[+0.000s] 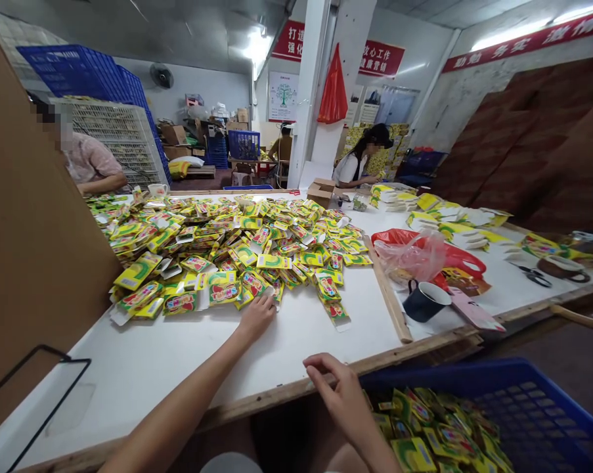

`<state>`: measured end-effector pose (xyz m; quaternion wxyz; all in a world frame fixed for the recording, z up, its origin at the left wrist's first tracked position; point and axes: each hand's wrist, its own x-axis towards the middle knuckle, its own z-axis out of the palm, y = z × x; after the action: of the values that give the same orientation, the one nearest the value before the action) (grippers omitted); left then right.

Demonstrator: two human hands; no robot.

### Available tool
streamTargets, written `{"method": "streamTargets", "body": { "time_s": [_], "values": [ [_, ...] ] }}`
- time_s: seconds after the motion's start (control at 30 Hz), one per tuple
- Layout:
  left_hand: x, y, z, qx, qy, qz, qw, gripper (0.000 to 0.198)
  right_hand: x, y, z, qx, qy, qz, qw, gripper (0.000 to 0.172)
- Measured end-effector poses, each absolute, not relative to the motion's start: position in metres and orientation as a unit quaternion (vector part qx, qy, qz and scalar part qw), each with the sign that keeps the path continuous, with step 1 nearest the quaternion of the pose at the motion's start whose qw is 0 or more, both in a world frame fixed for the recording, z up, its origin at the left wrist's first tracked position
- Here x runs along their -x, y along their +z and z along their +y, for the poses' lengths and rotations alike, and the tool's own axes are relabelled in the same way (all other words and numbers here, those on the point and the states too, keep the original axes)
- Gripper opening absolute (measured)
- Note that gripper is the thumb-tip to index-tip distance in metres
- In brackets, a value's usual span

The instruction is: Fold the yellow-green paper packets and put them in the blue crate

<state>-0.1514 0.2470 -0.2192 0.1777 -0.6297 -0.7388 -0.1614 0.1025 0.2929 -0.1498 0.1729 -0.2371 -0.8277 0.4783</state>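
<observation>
A wide heap of small yellow-and-green printed boxes (274, 261) covers the middle of the white table (178, 368). My left hand (257, 316) is at the heap's front edge, its fingers bent down over one small box (253, 284). The fingertips are partly hidden, but they seem to grip its lower end. Nearer to me, my right hand (336, 382) hovers by the table's front edge. Its thumb and fingers are curved and slightly apart, with nothing seen between them. Below it on the right, a blue plastic basket (537, 387) holds many similar boxes.
A wooden strip (389, 292) divides the table. Beyond it are a dark mug (425, 302), a red plastic bag (399, 243), a pink pad (476, 310) and scissors (535, 276). A large cardboard box (35, 230) stands left. Several co-workers sit around the room.
</observation>
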Motion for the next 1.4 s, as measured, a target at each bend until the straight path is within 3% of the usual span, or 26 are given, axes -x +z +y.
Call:
{"method": "streamTargets", "body": {
  "time_s": [0.27,0.47,0.6,0.73,0.97,1.2,1.4],
  "values": [
    [0.124,-0.178,0.204,0.577,-0.354,-0.712,0.186,0.023,-0.079,-0.168,0.312,0.254,0.501,-0.773,0.295,0.028],
    [0.093,-0.168,0.186,0.525,-0.559,-0.642,-0.01,0.016,-0.025,-0.201,0.296,0.14,0.799,-0.557,0.178,0.051],
    [0.082,-0.176,0.179,0.363,-0.677,-0.624,-0.147,0.02,-0.012,-0.207,0.279,0.155,0.793,-0.518,0.28,0.045],
    [0.07,-0.189,0.169,0.312,-0.679,-0.631,-0.208,0.03,-0.016,-0.206,0.273,0.165,0.742,-0.573,0.307,0.036],
    [0.07,-0.198,0.161,0.322,-0.654,-0.636,-0.253,0.031,-0.027,-0.205,0.282,0.156,0.654,-0.701,0.239,0.026],
    [0.076,-0.193,0.152,0.363,-0.587,-0.679,-0.251,0.027,-0.023,-0.197,0.287,0.146,0.616,-0.737,0.236,0.019],
    [0.078,-0.194,0.152,0.375,-0.598,-0.689,-0.167,0.023,-0.015,-0.188,0.283,0.136,0.572,-0.762,0.271,0.017]
  ]
}}
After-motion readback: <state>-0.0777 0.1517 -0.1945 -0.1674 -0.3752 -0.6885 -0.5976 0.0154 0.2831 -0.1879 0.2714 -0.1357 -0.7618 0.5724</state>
